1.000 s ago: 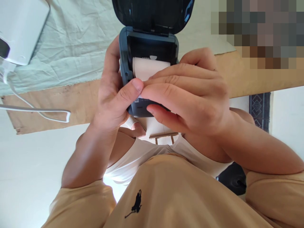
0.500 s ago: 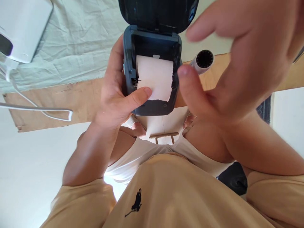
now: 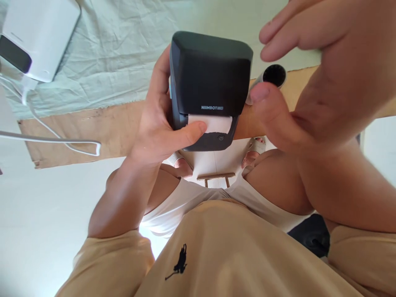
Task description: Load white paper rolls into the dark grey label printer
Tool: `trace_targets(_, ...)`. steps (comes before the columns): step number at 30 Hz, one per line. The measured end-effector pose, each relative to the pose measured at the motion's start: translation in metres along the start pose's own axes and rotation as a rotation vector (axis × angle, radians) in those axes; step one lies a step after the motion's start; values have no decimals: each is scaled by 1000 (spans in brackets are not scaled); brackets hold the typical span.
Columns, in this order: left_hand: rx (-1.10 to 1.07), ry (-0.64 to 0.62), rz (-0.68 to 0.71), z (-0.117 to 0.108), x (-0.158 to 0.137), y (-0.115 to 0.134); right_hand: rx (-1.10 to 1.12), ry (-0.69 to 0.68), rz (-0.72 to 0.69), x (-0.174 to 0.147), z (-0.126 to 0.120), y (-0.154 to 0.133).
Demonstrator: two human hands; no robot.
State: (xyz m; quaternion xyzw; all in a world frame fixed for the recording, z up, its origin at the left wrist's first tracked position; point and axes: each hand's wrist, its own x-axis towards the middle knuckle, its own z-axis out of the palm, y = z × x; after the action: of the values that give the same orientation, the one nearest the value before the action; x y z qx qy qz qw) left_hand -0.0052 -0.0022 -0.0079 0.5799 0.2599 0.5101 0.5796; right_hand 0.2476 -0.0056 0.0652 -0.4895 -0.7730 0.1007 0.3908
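Note:
My left hand point(image 3: 167, 123) grips a dark label printer point(image 3: 210, 78) marked NIIMBOT, its black lid down. White label paper point(image 3: 218, 123) sticks out from under the lid's front edge, and my left thumb presses on it. A round power button shows on the printer's front, beside the thumb. To the right, my right hand point(image 3: 315, 78) is apart from the printer, thumb and fingers spread with nothing between them. Between that hand and the printer is a white tube-shaped object point(image 3: 275, 76) with a dark round opening, partly covered by my right thumb.
A white device point(image 3: 43, 37) with a dark panel lies on the pale green cloth point(image 3: 123, 49) at the upper left. Its white cable point(image 3: 77, 142) loops over the wooden board point(image 3: 117, 128) along the table edge. A stool point(image 3: 216, 177) stands on the floor below.
The printer's lid was raised and showed the paper roll; now it is down over it. My right hand has shifted slightly right, away from the printer.

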Motion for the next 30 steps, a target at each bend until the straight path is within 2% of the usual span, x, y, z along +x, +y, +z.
trace_targets(4,-83,33,3,15,-4,13,-47,-41,-224,-14,3,-10)
trace_targets(8,-49,138,-143,33,-10,33,3,-70,-154,-19,7,-17)
trace_targets(14,-43,160,-270,39,-8,40,-26,-146,25,-14,10,-27)
trace_targets(15,-68,186,-167,39,-8,38,-40,-143,26,-13,11,-27)
trace_targets(18,-103,273,-148,40,-7,33,-75,-73,17,-15,18,-26)
trace_targets(23,-127,274,-176,44,-5,34,-162,-36,-28,-23,25,-26)
trace_targets(30,-195,361,-297,48,0,48,-143,8,-91,-26,4,-6)
